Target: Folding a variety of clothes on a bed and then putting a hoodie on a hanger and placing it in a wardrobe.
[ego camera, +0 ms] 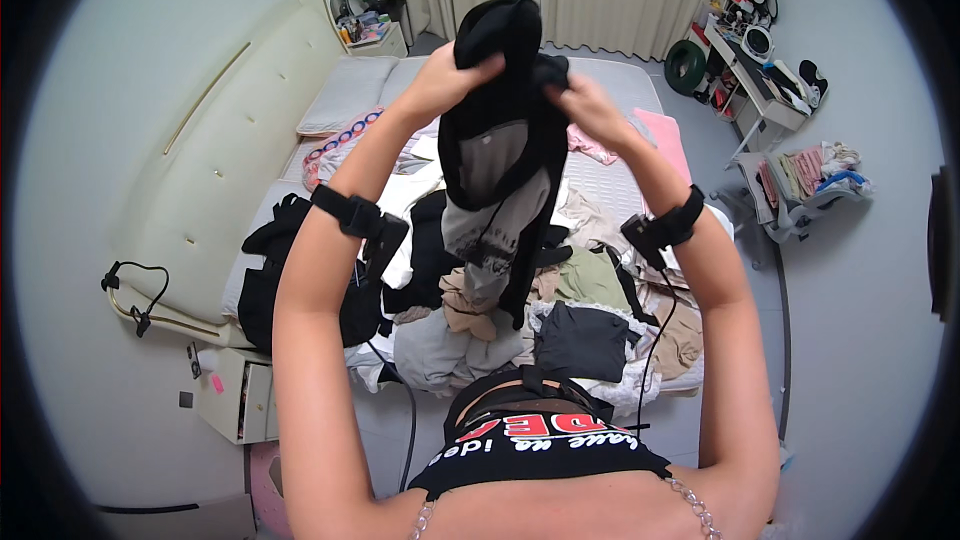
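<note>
A black and light grey garment [499, 221] with a printed patch hangs in the air over the bed. My left hand [454, 82] grips its black upper part on one side. On the other side, my right hand [589, 105] has hold of a bunched black part; this hand is blurred. The garment's lower end hangs down in front of a heap of clothes. In that heap lie a folded dark grey garment [581, 341], a light green garment [592, 275], a brown garment [469, 307] and a black garment [262, 300].
The bed [622, 82] has a cream padded headboard [217, 120] at left. A pillow [349, 94] lies near the headboard. Nightstands stand at the far [386, 37] and near [251, 397] ends. At right are a desk [776, 109] and a chair [799, 191] piled with clothes.
</note>
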Tool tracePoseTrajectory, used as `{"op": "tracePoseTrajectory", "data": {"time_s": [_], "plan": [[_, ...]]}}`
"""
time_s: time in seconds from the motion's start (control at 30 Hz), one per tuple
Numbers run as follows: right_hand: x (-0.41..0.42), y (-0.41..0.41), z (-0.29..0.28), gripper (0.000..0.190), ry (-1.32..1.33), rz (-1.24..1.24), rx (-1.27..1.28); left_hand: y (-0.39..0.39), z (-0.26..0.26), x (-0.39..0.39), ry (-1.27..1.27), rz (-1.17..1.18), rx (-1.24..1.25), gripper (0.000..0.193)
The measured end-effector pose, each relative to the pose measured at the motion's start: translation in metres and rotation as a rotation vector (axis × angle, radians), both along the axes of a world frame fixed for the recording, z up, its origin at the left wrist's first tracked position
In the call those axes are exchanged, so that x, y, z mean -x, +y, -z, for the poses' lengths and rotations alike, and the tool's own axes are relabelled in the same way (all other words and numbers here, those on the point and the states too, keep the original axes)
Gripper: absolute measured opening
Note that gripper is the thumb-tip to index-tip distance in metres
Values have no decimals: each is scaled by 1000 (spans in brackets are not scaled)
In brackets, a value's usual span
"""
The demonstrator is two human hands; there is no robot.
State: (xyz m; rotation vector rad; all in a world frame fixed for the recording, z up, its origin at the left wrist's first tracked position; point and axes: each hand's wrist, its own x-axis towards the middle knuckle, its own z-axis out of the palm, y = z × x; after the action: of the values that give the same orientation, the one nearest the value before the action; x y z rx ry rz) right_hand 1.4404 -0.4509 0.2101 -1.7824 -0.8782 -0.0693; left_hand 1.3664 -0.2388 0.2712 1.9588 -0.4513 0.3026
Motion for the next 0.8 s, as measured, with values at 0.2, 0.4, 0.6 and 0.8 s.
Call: {"op": "tracePoseTrajectory", "data": {"time_s": [0.2,0.4,0.6,0.8], "plan": [[-4,-21,-59,15,-152,13,-176,25,46,4,92,-317,-848,45],[2,-22,-94,15,-53,-23,-560,15,97,-18,-156,-563,-468,21],[-26,-94,-130,22,111,18,-724,2,93,-37,360,-311,420,27],[1,-92,-19,66,329,-44,-45,8,-7,-26,-94,-323,295,28]]}}
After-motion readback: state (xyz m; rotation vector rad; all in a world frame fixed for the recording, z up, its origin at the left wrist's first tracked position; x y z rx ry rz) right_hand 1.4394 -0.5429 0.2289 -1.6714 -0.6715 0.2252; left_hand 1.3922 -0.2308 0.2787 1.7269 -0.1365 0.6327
